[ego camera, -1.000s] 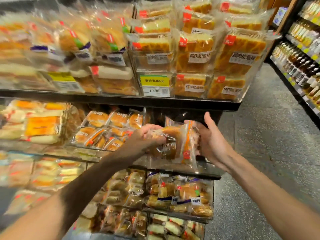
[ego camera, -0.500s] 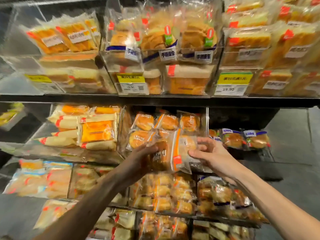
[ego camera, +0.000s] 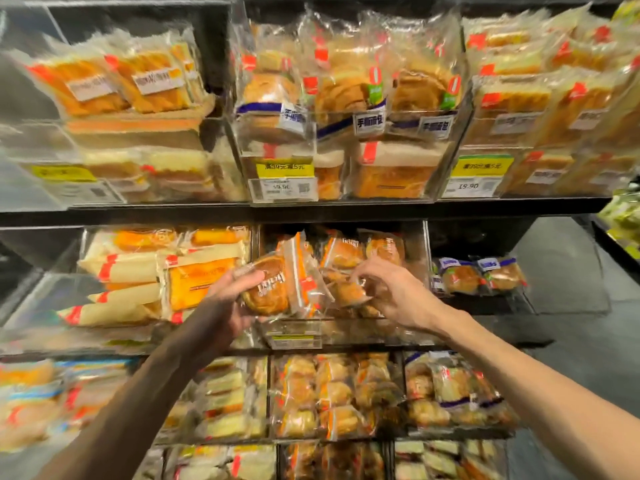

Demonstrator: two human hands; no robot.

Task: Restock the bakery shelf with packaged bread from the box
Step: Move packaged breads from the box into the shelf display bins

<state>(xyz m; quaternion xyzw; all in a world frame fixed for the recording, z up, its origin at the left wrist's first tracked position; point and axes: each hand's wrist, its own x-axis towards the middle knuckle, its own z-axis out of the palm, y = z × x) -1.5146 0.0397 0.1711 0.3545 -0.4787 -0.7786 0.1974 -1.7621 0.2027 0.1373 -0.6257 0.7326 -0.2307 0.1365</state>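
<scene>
My left hand (ego camera: 221,303) grips a clear packet of round brown bread (ego camera: 273,285) with an orange stripe, held upright at the front of the middle shelf's clear bin (ego camera: 294,332). My right hand (ego camera: 391,292) reaches into the same bin, its curled fingers pinching another bread packet (ego camera: 346,289) lying among several like packets (ego camera: 346,252). No box is in view.
Above, a shelf holds sliced loaves and buns behind yellow price tags (ego camera: 284,168). Long white bread packets (ego camera: 138,271) fill the bin to the left, small blue-labelled buns (ego camera: 481,275) sit to the right. Lower shelves hold more packets. Grey floor (ego camera: 571,306) lies at right.
Both hands have moved forward and up into the middle bin. The right hand has left the held packet and now pinches one lying in the bin. The view has shifted left.
</scene>
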